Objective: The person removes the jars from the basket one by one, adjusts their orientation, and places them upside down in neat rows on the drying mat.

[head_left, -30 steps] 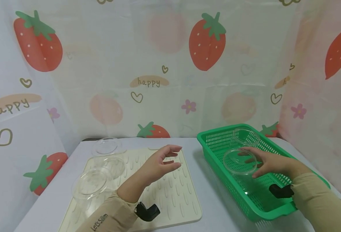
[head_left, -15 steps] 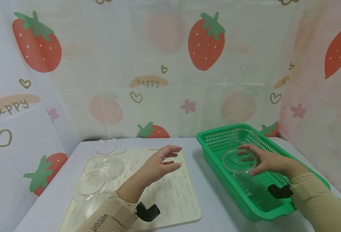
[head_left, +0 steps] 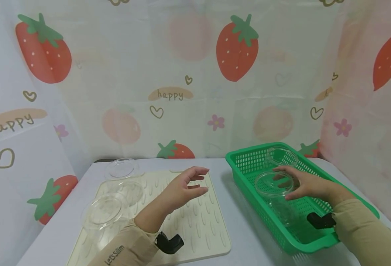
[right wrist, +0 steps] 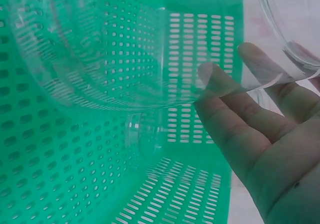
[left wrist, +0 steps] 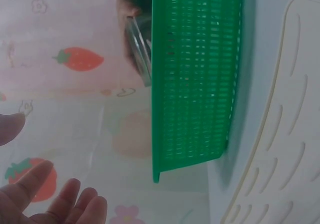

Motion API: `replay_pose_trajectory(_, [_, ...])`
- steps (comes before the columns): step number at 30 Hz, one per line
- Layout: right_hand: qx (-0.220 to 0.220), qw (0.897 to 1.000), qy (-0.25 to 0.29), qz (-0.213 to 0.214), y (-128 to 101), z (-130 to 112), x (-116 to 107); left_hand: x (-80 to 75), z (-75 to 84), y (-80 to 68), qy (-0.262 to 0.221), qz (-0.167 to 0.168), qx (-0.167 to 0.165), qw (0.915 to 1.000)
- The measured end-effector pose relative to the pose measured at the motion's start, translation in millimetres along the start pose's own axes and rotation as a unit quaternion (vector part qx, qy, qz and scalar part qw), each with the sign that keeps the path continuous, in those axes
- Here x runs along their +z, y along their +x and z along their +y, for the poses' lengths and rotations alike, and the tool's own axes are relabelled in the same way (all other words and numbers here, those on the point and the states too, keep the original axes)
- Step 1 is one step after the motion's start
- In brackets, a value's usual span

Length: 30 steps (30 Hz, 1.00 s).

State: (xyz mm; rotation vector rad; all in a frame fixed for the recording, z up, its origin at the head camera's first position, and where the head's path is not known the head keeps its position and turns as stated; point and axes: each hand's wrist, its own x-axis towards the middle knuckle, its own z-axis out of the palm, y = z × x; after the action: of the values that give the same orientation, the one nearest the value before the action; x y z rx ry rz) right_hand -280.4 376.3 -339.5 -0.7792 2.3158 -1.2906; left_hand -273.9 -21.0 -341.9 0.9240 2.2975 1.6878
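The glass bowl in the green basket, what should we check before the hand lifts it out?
1. Right hand wraps the glass bowl: ok.
2. Grip firm enough: cannot tell.
3. Bowl apart from the second bowl behind it: cannot tell.
4. Green basket flat on the table: ok.
5. Bare spot on the drying mat: ok.
6. Left hand empty, above the mat: ok.

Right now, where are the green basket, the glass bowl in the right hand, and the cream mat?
green basket [head_left: 240, 159], head view, far left rim.
glass bowl [head_left: 271, 184], head view, inside its rim.
cream mat [head_left: 198, 225], head view, bare ridged surface.
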Motion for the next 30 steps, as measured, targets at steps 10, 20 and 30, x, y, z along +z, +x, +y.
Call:
replay_pose_trajectory(10, [-0.04,0.998,-0.013,0.045,-3,-4,-1,-2.3,-4.8,-1.4,0.013,0.004,-0.003,0.9999])
replay_pose_trajectory(20, [-0.064,0.995,-0.029,0.065,-4,-15,-8,-4.9,-3.0,-1.8,0.008,0.0,0.005,1.0])
replay_pose_trajectory(30, [-0.087,0.991,-0.046,0.089,-7,-41,-22,-8.9,-1.5,-2.2,0.007,0.007,0.013,0.9999])
